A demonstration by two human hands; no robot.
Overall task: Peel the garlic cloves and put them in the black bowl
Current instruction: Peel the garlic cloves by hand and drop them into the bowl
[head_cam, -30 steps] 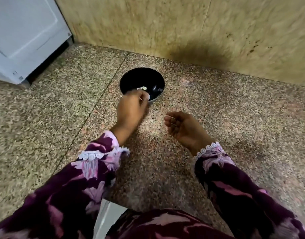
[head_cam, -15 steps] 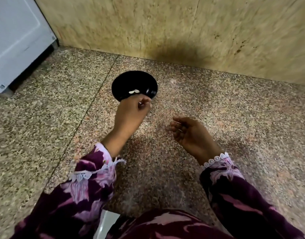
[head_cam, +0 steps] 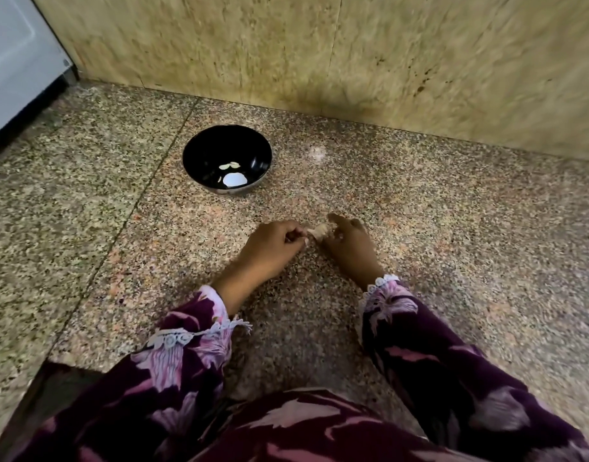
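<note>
On speckled stone floor [head_cam: 453, 228], bounded behind by tan wall [head_cam: 353, 61]. Black bowl [head_cam: 200, 151] near wall edge, two peeled cloves [head_cam: 229, 166] inside, open floor around. Nearer: left hand [head_cam: 270, 248] and right hand [head_cam: 348, 243], both pinching one garlic clove [head_cam: 319, 231] between fingertips.

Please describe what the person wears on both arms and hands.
Both arms have long dark purple sleeves with a pink floral print and white lace trim at the cuffs. The left hand and the right hand are bare; no gloves or jewellery show.
</note>
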